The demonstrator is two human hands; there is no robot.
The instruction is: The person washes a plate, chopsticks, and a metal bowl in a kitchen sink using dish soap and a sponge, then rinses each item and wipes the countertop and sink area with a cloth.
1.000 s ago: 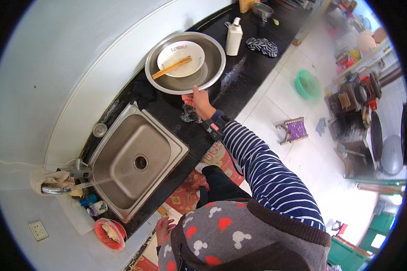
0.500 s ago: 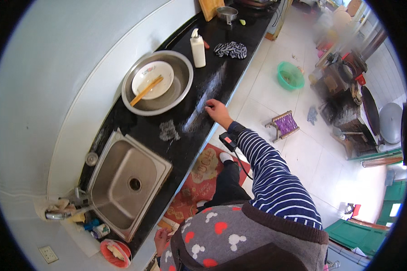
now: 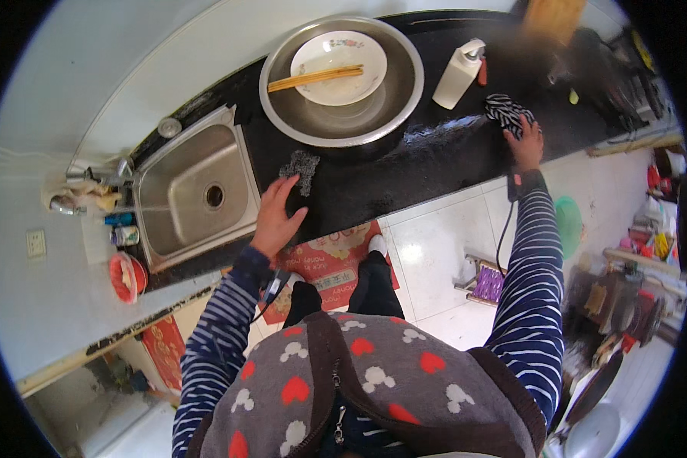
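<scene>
My left hand (image 3: 277, 217) is over the front of the black counter with thumb and fingers apart. Its fingertips come up to the lower edge of a grey mesh scrubber (image 3: 304, 169). Farther right, the fingers of my right hand (image 3: 527, 147) are on the near edge of a crumpled black-and-white striped cloth (image 3: 504, 111), closing on it. A large steel basin (image 3: 343, 126) stands between and behind my hands. In it sits a white bowl (image 3: 324, 49) with a floral pattern, and wooden chopsticks (image 3: 317, 77) lie across that bowl.
A white pump bottle (image 3: 456, 79) stands left of the cloth. At the left is a steel sink (image 3: 191, 179) with a running tap (image 3: 72, 202) and a red tub (image 3: 126, 278). A purple folding stool (image 3: 487, 282) and a green basin (image 3: 567, 227) are on the floor.
The view has turned to the right. My right hand has gone from the bare wet counter to the striped cloth. My left hand has risen from beside my body to the scrubber.
</scene>
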